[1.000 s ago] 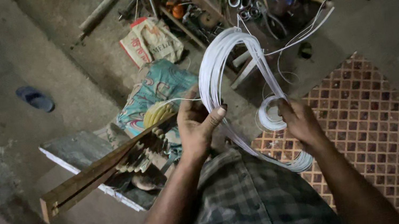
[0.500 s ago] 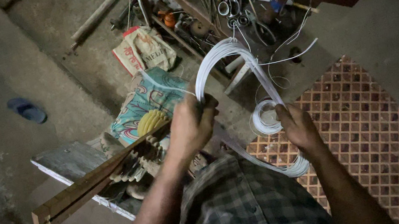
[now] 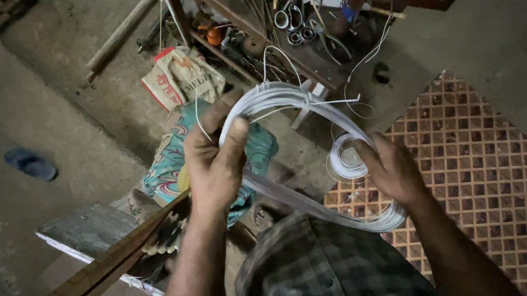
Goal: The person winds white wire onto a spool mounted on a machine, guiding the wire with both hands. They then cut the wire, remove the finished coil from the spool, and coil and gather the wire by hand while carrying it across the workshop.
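Left hand (image 3: 213,167) grip clenched on large white wire coil (image 3: 284,98); right hand (image 3: 392,169) grip grasps small white wire loop (image 3: 349,163).

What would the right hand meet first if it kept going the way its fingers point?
The right hand points up and left, fingers at the small white wire coil. That coil comes first; it seems to touch it already. Beyond lies the large wire loop, though depth is unclear.
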